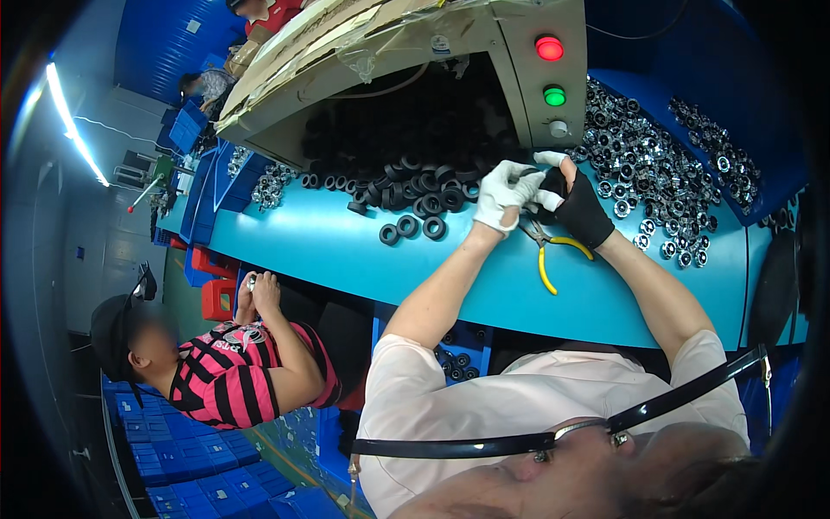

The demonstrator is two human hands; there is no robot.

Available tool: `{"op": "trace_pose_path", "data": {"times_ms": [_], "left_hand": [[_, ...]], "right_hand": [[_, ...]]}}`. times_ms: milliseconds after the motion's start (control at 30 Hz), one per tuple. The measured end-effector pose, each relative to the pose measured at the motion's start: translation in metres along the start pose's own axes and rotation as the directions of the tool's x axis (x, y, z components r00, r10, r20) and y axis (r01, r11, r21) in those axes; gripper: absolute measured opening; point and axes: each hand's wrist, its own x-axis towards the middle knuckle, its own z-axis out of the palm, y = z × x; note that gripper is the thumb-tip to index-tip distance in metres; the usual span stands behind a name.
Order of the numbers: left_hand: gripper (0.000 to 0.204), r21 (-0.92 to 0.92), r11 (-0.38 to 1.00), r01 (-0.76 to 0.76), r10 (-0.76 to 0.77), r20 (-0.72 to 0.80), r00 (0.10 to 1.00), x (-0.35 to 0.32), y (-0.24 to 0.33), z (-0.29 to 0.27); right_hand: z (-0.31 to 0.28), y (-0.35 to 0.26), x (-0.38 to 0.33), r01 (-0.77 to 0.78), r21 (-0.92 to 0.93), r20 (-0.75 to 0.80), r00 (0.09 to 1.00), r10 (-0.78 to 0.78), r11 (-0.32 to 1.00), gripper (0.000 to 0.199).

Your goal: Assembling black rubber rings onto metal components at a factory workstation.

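My left hand (504, 195) wears a white glove and my right hand (577, 208) a black glove with white fingertips. They meet above the blue worktable (346, 251), in front of a beige machine cabinet. Together they pinch a small black ring-shaped part (548, 182); the fingers hide most of it, so its exact shape is unclear. Yellow-handled pliers (545, 259) lie on the table just below my hands, touched by neither.
A heap of black rubber rings (415, 186) spreads under the cabinet (527, 78), which has a red and a green lamp. Shiny metal rings (640, 164) cover the table at right. A seated co-worker in a striped shirt (233, 372) holds a small part at left. Blue bins (190, 458) fill the floor.
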Motion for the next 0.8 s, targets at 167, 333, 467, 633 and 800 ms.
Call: {"op": "trace_pose_path", "data": {"times_ms": [167, 333, 467, 633, 800], "left_hand": [[0.036, -0.338, 0.911, 0.235, -0.215, 0.096, 0.972, 0.004, 0.005, -0.011], [0.036, -0.437, 0.855, 0.28, -0.242, 0.142, 0.96, 0.006, 0.007, -0.016], [0.037, -0.485, 0.828, 0.282, -0.227, 0.17, 0.959, 0.008, 0.001, -0.016], [0.039, -0.448, 0.846, 0.288, -0.256, 0.133, 0.958, 0.01, 0.006, -0.014], [0.029, -0.196, 0.975, 0.108, -0.095, 0.071, 0.993, 0.004, 0.008, -0.017]], "right_hand": [[-0.002, 0.021, 0.007, -0.015, 0.071, -0.062, 0.998, 0.02, 0.997, 0.04], [-0.006, 0.013, 0.004, -0.021, 0.101, -0.009, 1.0, 0.022, 0.995, 0.039], [-0.007, 0.015, 0.003, -0.078, 0.127, -0.016, 0.997, 0.081, 0.989, 0.039], [-0.008, 0.019, 0.008, -0.1, 0.164, -0.01, 0.995, 0.103, 0.981, 0.038], [-0.008, -0.003, 0.006, -0.278, 0.243, 0.043, 0.96, 0.276, 0.929, 0.041]]}}
